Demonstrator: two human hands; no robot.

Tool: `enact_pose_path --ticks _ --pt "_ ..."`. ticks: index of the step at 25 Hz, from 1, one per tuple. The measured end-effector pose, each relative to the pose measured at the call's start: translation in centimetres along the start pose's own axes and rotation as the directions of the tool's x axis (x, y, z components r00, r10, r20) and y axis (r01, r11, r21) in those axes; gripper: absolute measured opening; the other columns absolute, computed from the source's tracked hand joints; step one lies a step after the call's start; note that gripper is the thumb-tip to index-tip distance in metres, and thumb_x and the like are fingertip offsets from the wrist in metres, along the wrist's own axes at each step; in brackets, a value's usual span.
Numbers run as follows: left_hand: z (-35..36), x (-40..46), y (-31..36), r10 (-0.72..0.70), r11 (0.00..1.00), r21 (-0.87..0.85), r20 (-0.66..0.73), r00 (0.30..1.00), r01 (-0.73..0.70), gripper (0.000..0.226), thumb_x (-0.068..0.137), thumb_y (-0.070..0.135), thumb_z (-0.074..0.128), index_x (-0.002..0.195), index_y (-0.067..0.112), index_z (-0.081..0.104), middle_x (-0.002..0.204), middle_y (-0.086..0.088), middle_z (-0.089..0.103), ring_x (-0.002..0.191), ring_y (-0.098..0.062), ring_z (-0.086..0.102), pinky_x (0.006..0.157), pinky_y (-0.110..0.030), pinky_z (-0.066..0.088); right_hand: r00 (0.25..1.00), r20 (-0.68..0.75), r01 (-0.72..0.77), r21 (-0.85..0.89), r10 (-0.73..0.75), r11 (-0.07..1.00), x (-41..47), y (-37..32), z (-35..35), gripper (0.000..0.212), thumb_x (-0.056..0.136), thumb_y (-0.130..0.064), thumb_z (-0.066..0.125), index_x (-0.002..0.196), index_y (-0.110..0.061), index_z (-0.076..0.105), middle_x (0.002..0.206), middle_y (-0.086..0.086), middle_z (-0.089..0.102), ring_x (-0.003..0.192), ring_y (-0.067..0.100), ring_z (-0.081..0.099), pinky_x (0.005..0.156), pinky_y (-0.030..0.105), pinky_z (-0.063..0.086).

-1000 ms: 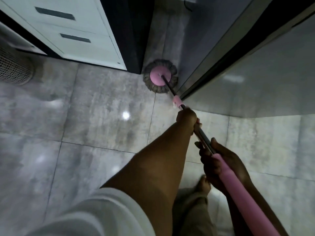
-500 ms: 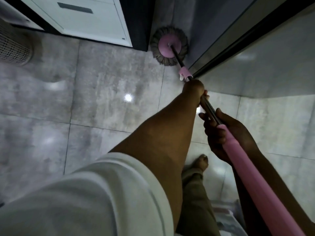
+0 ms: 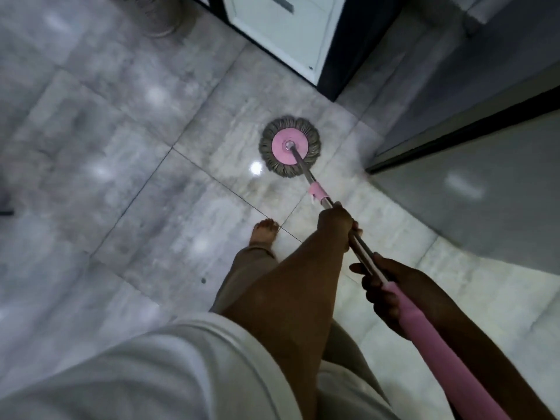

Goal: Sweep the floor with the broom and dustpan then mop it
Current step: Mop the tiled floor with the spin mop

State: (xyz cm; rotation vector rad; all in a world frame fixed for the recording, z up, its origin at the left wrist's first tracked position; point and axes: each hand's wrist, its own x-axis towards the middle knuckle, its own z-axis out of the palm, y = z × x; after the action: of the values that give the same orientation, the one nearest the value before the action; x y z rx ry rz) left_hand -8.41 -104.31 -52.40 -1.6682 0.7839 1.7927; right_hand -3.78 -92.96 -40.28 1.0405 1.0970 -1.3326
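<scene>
From the head camera, looking straight down: the mop [image 3: 289, 147] sits flat on the grey tiled floor [image 3: 121, 147], its grey fringe spread round a pink disc, right beside a bright glint of light on the tile. It lies in open floor, near the corner of a white cabinet [image 3: 285, 31] but apart from it. The metal shaft runs back and to the right, through a pink collar [image 3: 316, 192] and up into a pink grip — both hands are on it. The left hand [image 3: 336, 221] is lower down, fingers wrapped tight round the bare metal just above the collar. The right hand [image 3: 386, 286] clamps the shaft where metal meets pink grip. A bare foot [image 3: 265, 233] stands on the tile left of the shaft — a white sleeve [image 3: 145, 368] fills the lower left.
</scene>
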Motion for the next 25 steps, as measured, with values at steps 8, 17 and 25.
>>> enact_pose_path --ticks 8,17,25 --pt "-14.6 2.6 7.4 0.165 0.910 -0.367 -0.101 0.981 -0.191 0.045 0.105 0.038 0.036 0.073 0.008 0.044 0.046 -0.005 0.046 0.024 -0.014 0.044 0.040 -0.018 0.038 0.992 0.025 -0.090 -0.523 0.121 0.847 6.0 -2.2 14.2 0.043 0.097 -0.036 0.047 0.118 0.001 0.056 0.061 0.003 0.050 0.034 0.009 0.038 0.032 0.019 0.032" --pt "-31.7 6.0 18.2 0.182 0.761 -0.555 -0.313 0.932 -0.335 0.039 0.106 0.039 0.032 0.077 0.014 0.040 0.037 0.001 0.040 0.023 -0.012 0.037 0.041 -0.015 0.034 0.974 0.124 -0.033 -0.755 0.191 0.654 15.7 -1.6 33.1 0.033 0.100 -0.032 0.042 0.102 -0.001 0.055 0.059 0.002 0.047 0.030 0.007 0.037 0.031 0.014 0.029" --pt "-31.1 5.2 17.0 0.224 0.705 -0.596 -0.327 0.918 -0.384 0.037 0.106 0.035 0.032 0.077 0.014 0.038 0.055 -0.002 0.038 0.025 -0.011 0.036 0.036 -0.012 0.032 0.953 0.191 -0.003 -0.772 0.236 0.636 15.2 -1.1 31.2 0.034 0.098 -0.036 0.045 0.093 -0.004 0.054 0.061 -0.001 0.048 0.034 0.004 0.040 0.030 0.015 0.032"
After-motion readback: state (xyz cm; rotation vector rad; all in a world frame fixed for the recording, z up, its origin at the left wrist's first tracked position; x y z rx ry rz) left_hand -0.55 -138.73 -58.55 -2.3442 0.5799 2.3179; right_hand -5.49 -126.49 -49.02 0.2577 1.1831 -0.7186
